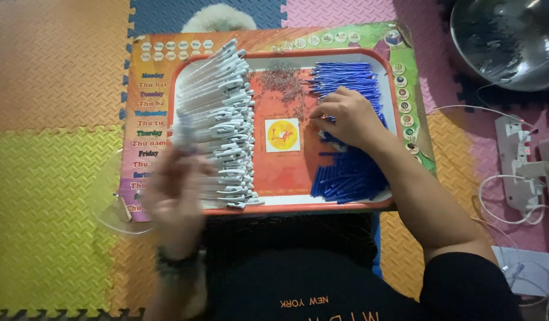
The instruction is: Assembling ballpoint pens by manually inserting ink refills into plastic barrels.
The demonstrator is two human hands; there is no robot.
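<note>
A heap of blue pen tubes (346, 172) lay along the tray's three o'clock side, partly under the right hand (346, 119). White pen caps (224, 119) were stacked in rows at nine o'clock, beside the blurred left hand (176, 190). Small metal springs (281, 80) lay scattered at twelve o'clock.

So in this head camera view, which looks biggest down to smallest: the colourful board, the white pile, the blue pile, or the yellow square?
1. Colourful board: it carries all the rest.
2. White pen parts and blue tubes: the piles look much alike, so I won't rank them.
3. Yellow square picture: plainly the smallest.
</note>
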